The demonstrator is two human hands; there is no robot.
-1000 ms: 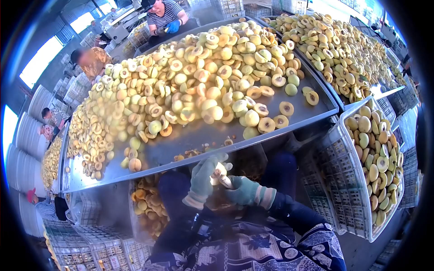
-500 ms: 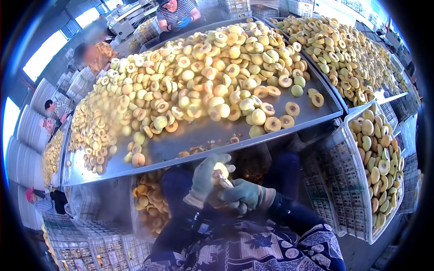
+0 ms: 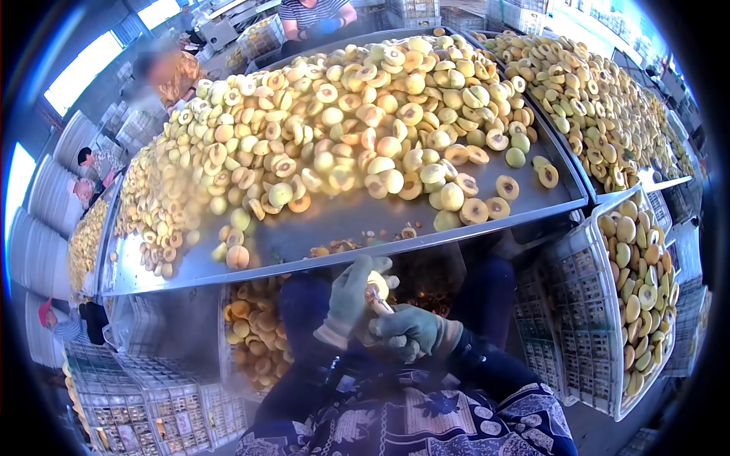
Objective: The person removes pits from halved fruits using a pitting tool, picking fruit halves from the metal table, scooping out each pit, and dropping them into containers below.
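Note:
In front of my lap, my left hand (image 3: 348, 304) is closed around a yellow peach half (image 3: 378, 283), its cut side turned toward my right hand. My right hand (image 3: 411, 330) grips a small pitting knife (image 3: 380, 306) whose tip meets the peach half. Most of the knife's handle is hidden in the fingers. Both hands wear grey-green gloves. Just beyond them runs the rim of a metal table (image 3: 334, 261), with a big heap of peach halves (image 3: 327, 129) on it. Scraps of pit and flesh (image 3: 342, 247) lie near the table's front edge.
A plastic crate (image 3: 606, 304) of peach halves stands at my right. More peach pieces (image 3: 255, 327) fill a container below the table at left. Stacked crates (image 3: 152, 403) are at lower left. A second heap (image 3: 593, 106) lies at right. A person in stripes (image 3: 312, 14) sits across the table.
The view has shifted slightly, so the table and crates appear moved. Both hands keep their holds on the peach half and the knife, with little change in pose.

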